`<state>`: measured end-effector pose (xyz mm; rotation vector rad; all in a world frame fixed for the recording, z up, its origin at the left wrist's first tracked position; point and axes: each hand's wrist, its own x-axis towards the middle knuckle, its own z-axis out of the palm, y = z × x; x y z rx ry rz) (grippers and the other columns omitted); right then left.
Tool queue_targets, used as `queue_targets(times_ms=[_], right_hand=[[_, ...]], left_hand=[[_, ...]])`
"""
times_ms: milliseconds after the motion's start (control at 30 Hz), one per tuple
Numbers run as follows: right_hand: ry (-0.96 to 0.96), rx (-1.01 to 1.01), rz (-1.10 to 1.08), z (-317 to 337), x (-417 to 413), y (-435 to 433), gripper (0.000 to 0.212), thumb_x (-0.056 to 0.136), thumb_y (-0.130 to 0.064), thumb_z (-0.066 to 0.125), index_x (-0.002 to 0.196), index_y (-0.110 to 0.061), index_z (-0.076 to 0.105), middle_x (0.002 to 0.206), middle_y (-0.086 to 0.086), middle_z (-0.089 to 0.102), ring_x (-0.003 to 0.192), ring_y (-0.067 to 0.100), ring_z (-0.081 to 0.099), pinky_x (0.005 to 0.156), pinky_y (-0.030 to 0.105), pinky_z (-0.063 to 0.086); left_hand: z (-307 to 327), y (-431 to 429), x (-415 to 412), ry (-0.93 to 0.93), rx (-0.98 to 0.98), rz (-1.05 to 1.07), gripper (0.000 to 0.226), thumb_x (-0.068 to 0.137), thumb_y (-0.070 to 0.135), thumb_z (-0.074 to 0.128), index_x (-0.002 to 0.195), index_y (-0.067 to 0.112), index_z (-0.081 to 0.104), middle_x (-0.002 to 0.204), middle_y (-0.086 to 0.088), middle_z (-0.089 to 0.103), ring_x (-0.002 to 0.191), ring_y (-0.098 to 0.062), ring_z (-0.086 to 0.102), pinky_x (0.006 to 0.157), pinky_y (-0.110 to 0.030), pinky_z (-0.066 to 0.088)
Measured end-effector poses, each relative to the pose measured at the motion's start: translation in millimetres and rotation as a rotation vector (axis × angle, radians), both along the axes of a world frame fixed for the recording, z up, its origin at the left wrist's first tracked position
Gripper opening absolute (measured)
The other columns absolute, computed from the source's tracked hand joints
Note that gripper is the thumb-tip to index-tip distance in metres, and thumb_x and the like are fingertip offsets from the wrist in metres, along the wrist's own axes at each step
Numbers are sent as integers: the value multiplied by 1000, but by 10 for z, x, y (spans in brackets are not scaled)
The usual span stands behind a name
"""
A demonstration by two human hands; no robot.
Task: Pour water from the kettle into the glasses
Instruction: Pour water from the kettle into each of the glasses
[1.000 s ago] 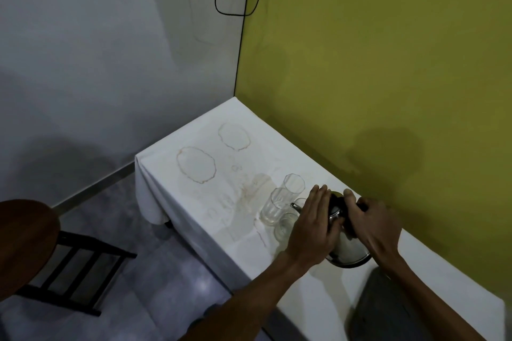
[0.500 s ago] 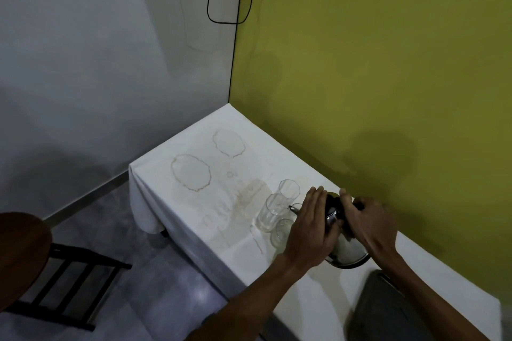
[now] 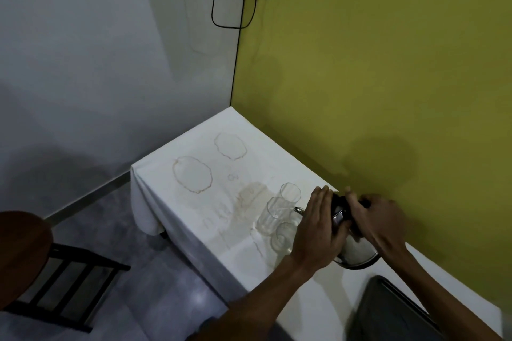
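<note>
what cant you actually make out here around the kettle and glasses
- Head view: most of the kettle body and lid, covered by the left hand and right hand.
- Water level in the kettle: not visible.
- Whether the glasses hold water: clear glass in dim light, cannot tell.
- The nearest glass: partly behind the left hand.
- The dark object at bottom right: cut off by the frame edge, unidentifiable.

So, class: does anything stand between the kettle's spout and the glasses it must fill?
Nothing visible does. The kettle, under the left hand and right hand, has its spout right beside the glasses.
</note>
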<state>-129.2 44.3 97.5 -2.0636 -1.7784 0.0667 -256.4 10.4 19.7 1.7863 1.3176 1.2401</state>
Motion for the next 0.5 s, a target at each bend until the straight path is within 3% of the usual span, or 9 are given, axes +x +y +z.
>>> queue_targets(times_ms=[300, 500], right_hand=[[-33, 31, 54, 111, -26, 3, 72, 88, -62, 44, 48, -2, 53, 43, 17, 55, 36, 22, 43, 49, 32, 46], [-50, 32, 49, 129, -18, -5, 71, 93, -56, 50, 48, -2, 53, 43, 16, 54, 37, 25, 48, 49, 26, 41]], left_hand=[[30, 13, 27, -14, -18, 1, 78, 101, 60, 29, 155, 3, 29, 165, -11, 26, 155, -21, 15, 124, -40, 23], [57, -9, 28, -13, -13, 12, 77, 101, 59, 28, 155, 2, 30, 164, -12, 28, 155, -21, 17, 123, -40, 24]])
